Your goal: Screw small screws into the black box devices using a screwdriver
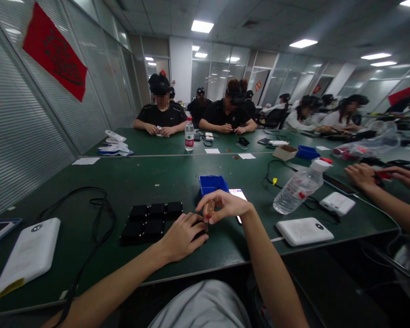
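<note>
My left hand rests on the green table, its fingers curled over a small black box that they mostly cover. Between the fingers and thumb of my right hand is a screwdriver with a translucent brownish handle. It stands nearly upright, its lower end at the box beside my left fingertips; the tip's exact contact is hidden. Left of my hands, several black square boxes lie in two rows, with small shiny spots at their corners. A blue tray sits just beyond my right hand, its contents not visible.
A phone lies partly behind my right wrist. To the right are a tilted water bottle and a white power bank; another power bank and a black cable lie left. A co-worker's hands work at far right.
</note>
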{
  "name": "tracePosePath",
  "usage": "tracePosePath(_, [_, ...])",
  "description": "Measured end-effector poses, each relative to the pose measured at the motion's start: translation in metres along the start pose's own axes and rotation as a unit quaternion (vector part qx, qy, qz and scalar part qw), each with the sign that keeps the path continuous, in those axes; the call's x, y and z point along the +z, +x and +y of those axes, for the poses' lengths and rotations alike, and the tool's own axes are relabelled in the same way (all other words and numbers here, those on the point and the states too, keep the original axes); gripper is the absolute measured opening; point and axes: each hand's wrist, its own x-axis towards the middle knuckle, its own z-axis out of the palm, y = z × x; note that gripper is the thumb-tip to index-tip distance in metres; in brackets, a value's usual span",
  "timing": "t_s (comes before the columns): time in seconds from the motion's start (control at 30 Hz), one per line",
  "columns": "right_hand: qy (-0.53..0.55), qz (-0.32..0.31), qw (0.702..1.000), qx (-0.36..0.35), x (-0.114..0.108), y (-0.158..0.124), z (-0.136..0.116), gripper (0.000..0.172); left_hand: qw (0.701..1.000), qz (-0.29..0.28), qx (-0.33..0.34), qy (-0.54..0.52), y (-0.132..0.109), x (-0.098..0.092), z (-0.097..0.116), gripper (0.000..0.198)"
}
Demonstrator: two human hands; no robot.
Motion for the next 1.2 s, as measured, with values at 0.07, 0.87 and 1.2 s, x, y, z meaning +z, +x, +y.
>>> tracePosePath(0.07, [0.003, 0.001, 1.000, -0.006, 0.0002, -0.0004, 0.0002, 0.047, 1.000, 0.000, 0.002, -0.001, 0.0000, -0.0002, 0.0000, 0.015])
tracePosePath(0.87, [-0.013, -0.004, 0.999, -0.048, 0.0028, 0.0028, -0.0008, 0.027, 1.000, -0.001, 0.001, -0.003, 0.0005, -0.0015, 0.0009, 0.015])
tracePosePath(1.2, [-0.015, 0.005, 0.999, -0.030, 0.0038, 0.0028, -0.0049, 0.031, 1.000, 0.001, 0.003, -0.002, 0.0004, -0.0007, 0.0003, 0.014])
